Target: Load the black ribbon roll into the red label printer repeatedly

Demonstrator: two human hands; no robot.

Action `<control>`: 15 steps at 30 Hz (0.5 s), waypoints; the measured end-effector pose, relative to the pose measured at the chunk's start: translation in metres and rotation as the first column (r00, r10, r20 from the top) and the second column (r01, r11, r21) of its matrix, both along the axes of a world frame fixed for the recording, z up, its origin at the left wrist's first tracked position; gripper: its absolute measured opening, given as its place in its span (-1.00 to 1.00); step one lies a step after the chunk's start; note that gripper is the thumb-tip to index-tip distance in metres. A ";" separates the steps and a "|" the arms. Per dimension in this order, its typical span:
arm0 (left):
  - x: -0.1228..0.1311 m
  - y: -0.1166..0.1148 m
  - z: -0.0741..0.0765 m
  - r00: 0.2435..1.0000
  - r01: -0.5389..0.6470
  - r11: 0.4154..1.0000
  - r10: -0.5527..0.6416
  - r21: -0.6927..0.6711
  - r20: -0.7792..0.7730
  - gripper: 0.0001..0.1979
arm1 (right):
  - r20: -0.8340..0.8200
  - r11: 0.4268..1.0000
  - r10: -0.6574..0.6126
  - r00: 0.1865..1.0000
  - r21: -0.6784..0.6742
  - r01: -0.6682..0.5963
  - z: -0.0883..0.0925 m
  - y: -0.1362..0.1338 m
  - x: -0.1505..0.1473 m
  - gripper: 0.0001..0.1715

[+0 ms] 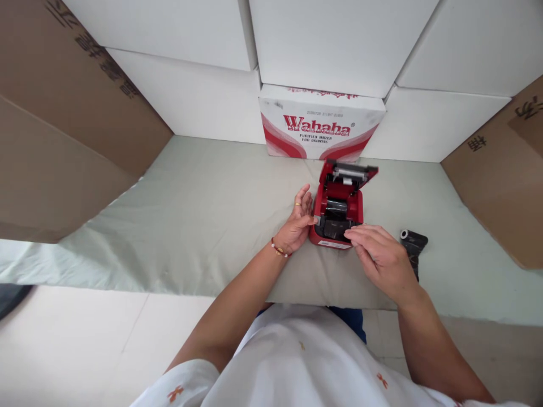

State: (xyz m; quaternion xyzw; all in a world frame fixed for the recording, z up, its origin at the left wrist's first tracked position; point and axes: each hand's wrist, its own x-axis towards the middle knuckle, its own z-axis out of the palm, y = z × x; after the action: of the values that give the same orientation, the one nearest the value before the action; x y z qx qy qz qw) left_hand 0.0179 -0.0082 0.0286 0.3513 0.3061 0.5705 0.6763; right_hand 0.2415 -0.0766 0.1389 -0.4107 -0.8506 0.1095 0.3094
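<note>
A small red label printer (314,234) sits on the cloth with its lid (354,172) raised. Inside it lies a shiny black ribbon roll (336,208), and a black ribbon (335,228) stretches across the front part. My left hand (298,223) is at the printer's left side, its thumb on the front left edge and its fingers loosely bent along the wall. At the front right corner, my right hand (382,253) has its fingertips pinched together on the ribbon's right end; the exact contact is partly hidden by the fingers.
Right of my right hand lies another black roll (413,240) with a pale core and a trailing strip. Behind the printer stands a white and red Wahaha water carton (322,127). White boxes (190,96) line the back; brown cardboard (85,130) flanks both sides. The green cloth's front edge is near my body.
</note>
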 end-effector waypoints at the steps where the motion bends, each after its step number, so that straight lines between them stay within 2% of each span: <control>1: 0.001 0.000 -0.001 1.000 0.003 1.000 -0.003 0.003 0.011 0.02 | 0.015 1.000 -0.009 1.000 -0.017 0.009 0.004 0.006 0.000 -0.67; 4: 0.002 0.000 -0.001 0.998 -0.025 1.000 0.026 -0.013 0.065 -0.05 | 0.087 0.993 -0.084 0.993 -0.072 0.091 0.012 0.032 -0.004 -0.65; 6: 0.000 0.001 0.000 0.987 -0.089 0.994 0.096 -0.061 0.132 -0.19 | 0.201 0.980 -0.140 0.970 -0.115 0.165 0.015 0.056 -0.011 -0.63; 8: -0.003 0.004 0.002 0.964 -0.165 0.977 0.189 -0.135 0.185 -0.37 | 0.381 0.959 -0.170 0.909 -0.149 0.242 0.015 0.079 -0.021 -0.63; 11: -0.009 0.008 0.003 0.948 -0.233 0.951 0.268 -0.203 0.169 -0.53 | 0.629 0.932 -0.156 0.761 -0.161 0.324 0.012 0.104 -0.039 -0.58; 13: -0.011 0.010 0.003 0.949 -0.250 0.945 0.283 -0.209 0.143 -0.55 | 0.701 0.926 -0.133 0.701 -0.165 0.341 0.010 0.113 -0.048 -0.58; 15: -0.011 0.011 0.003 0.943 -0.272 0.938 0.304 -0.217 0.132 -0.56 | 0.727 0.917 -0.135 0.673 -0.166 0.363 0.009 0.117 -0.054 -0.66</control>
State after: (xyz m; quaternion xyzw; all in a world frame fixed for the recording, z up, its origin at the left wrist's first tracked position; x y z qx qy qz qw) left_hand 0.0069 0.0028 0.0318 0.1864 0.3524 0.6575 0.6393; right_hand 0.1878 0.0407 0.1474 -0.5757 -0.8121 0.0276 -0.0906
